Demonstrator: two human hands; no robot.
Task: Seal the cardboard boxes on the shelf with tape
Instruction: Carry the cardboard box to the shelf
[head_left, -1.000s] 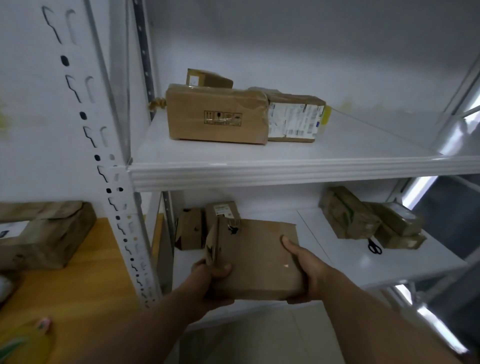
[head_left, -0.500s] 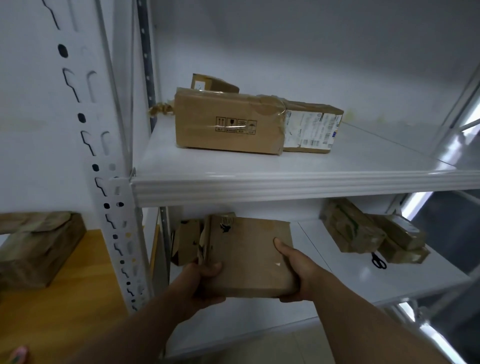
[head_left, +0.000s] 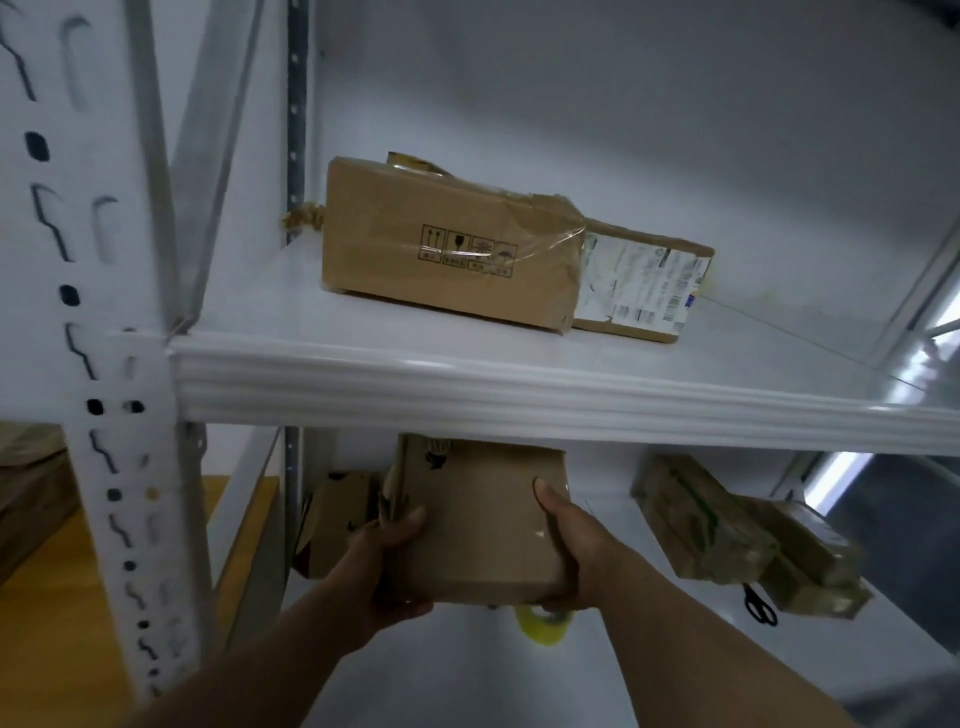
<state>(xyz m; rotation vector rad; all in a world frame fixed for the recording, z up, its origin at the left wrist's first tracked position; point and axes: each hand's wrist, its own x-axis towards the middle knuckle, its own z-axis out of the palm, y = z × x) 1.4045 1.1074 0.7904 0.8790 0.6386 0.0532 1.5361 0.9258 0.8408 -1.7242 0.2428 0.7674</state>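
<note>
Hands: your left hand (head_left: 387, 564) and right hand (head_left: 569, 553) clamp the box (head_left: 483, 525) sides.
Edge: box top just under upper shelf lip (head_left: 519, 395).
Surface: white lower shelf (head_left: 457, 675), tape roll (head_left: 543, 626) below box.

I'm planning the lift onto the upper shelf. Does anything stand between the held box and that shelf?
The upper shelf's front lip runs right above the held box, covering its top edge. Up there, a large box and a labelled box lie toward the back.
</note>
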